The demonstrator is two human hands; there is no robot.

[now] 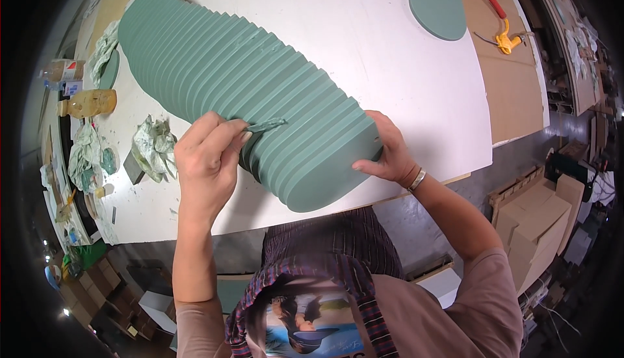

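Cardboard boxes (534, 225) stand on the floor to the right of a work table topped with a white board (435, 114). Across the left and middle of that board lies a long row of green panels (214, 59), overlapping like fanned cards and running from the far left to the near middle; their near ends are rounded.

The left hand (208, 150) is closed in a pinch, thumb against fingers, on a thin green strip (268, 125) that reaches right over the panel edges; what it is made of is hard to tell. The right hand (390, 150) grips the end panel (335, 169) at the right end of the row, its thumb on the broad face and its fingers around the far edge.

Left of the row sits a crumpled, green-stained cloth (154, 146), with a yellowish bottle (91, 103) lying farther left and a clear bottle (63, 70) just beyond it. At the far right a loose rounded panel (437, 7) lies flat, well apart from the row. Farther right, a yellow tool (506, 39) rests on a brown board (513, 101).
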